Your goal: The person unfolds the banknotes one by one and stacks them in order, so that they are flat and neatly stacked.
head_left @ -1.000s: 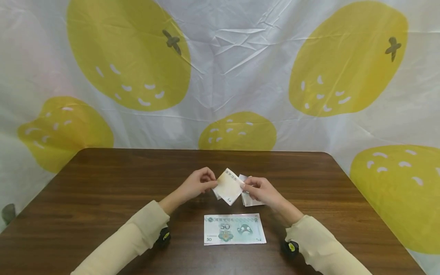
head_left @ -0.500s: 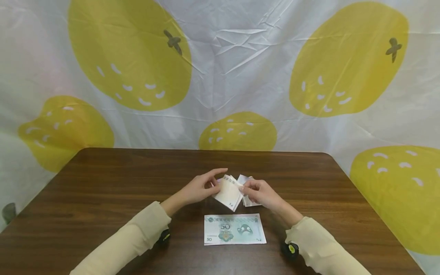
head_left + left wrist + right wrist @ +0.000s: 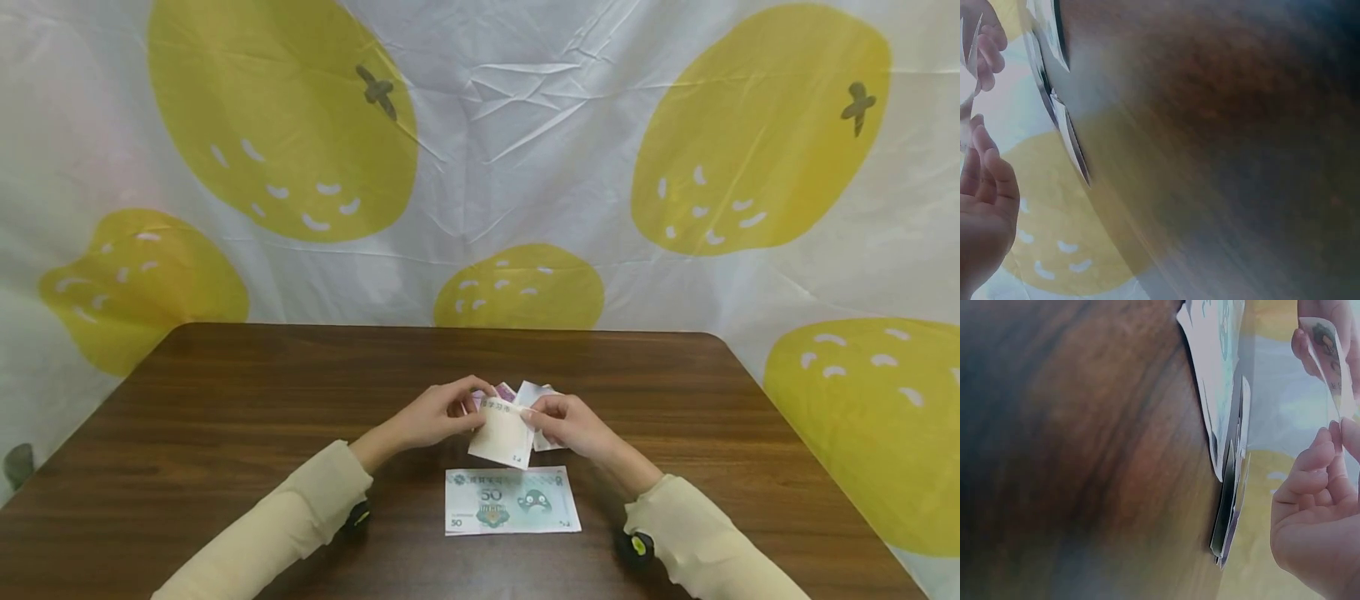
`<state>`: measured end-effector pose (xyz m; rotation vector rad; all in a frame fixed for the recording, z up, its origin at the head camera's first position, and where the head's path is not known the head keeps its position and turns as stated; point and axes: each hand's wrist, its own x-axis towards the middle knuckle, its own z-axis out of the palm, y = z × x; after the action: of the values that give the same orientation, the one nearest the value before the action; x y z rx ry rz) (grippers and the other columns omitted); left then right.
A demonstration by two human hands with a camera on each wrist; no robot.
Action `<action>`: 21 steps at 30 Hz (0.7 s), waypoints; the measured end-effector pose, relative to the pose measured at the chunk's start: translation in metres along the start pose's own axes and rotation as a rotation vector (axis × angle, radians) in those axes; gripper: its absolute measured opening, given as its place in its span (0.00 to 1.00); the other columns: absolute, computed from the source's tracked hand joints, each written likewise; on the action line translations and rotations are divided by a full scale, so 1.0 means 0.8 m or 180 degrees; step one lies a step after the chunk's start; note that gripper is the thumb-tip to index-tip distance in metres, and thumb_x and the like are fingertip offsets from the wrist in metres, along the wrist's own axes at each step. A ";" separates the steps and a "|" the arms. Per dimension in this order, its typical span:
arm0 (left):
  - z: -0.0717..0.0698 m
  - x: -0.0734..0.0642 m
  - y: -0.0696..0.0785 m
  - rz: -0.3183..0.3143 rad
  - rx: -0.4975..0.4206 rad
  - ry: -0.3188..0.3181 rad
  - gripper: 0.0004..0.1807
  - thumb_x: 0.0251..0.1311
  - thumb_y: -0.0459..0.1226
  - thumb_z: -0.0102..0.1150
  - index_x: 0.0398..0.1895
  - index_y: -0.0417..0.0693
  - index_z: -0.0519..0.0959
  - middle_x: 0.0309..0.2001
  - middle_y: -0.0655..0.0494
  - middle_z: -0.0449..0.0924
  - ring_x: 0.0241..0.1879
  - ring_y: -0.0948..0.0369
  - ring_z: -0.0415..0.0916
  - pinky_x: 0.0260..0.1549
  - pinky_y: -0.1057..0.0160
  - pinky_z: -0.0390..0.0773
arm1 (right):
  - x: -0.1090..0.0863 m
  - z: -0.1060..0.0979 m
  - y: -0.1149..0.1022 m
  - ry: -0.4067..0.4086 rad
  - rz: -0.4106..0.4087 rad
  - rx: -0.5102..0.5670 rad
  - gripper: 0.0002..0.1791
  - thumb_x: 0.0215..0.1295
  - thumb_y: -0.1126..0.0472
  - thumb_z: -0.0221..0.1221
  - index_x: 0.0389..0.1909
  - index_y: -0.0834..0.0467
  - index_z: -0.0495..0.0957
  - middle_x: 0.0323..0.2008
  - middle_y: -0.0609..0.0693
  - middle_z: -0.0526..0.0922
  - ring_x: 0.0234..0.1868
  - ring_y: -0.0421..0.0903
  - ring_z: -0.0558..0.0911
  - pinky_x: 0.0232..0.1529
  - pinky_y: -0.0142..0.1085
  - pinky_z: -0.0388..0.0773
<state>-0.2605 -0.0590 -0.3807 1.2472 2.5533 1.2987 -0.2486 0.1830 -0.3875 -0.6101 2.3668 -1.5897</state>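
Observation:
A cream play-money banknote [image 3: 501, 437], looking folded, is held up between both hands over the middle of the table. My left hand [image 3: 431, 415] pinches its left side with thumb and fingers. The opposite upper corner is pinched by my right hand [image 3: 576, 425]. In the right wrist view the banknote [image 3: 1329, 353] bends between the hands, its printed face partly showing. Right behind it lie a purple note [image 3: 506, 392] and pale notes [image 3: 529, 392], partly covered by the hands. Nearer the body, a green 50 note [image 3: 513, 500] lies flat, face up, another paper edge showing beneath it.
The dark wooden table [image 3: 262, 450] spreads out on both sides of the hands. A white cloth [image 3: 510, 167] printed with yellow lemons hangs behind its far edge. A dark rounded object [image 3: 18, 465] shows at the far left edge.
The held banknote has come down and turned from a diamond pose to nearly square-on. My left forefinger stretched out, then bent back. The purple note now shows behind. The 50 note stays put.

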 end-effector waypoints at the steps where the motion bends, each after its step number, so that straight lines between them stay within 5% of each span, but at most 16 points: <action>1: 0.000 0.000 -0.001 -0.0007 -0.0004 -0.0016 0.15 0.56 0.38 0.56 0.47 0.51 0.70 0.24 0.61 0.71 0.24 0.61 0.68 0.24 0.65 0.71 | 0.000 0.000 0.001 0.0000 0.0004 -0.0018 0.10 0.61 0.61 0.53 0.28 0.65 0.73 0.14 0.47 0.64 0.15 0.41 0.63 0.17 0.30 0.59; 13: 0.007 -0.001 0.003 -0.0067 -0.0597 -0.0306 0.05 0.62 0.34 0.46 0.40 0.45 0.65 0.21 0.51 0.72 0.17 0.52 0.68 0.18 0.57 0.71 | -0.004 -0.001 0.005 -0.0057 -0.0125 0.0059 0.15 0.64 0.58 0.49 0.25 0.66 0.71 0.13 0.47 0.63 0.15 0.41 0.63 0.17 0.30 0.59; 21: -0.004 -0.006 0.032 -0.0094 -0.0936 -0.0404 0.03 0.62 0.28 0.43 0.38 0.38 0.65 0.24 0.41 0.74 0.19 0.47 0.69 0.22 0.46 0.71 | -0.006 0.000 0.004 0.0012 -0.0169 0.0213 0.16 0.65 0.61 0.47 0.22 0.68 0.67 0.12 0.46 0.62 0.14 0.39 0.61 0.16 0.28 0.58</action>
<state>-0.2416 -0.0560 -0.3627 1.1860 2.1891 1.4705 -0.2452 0.1861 -0.3909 -0.6619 2.3080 -1.6863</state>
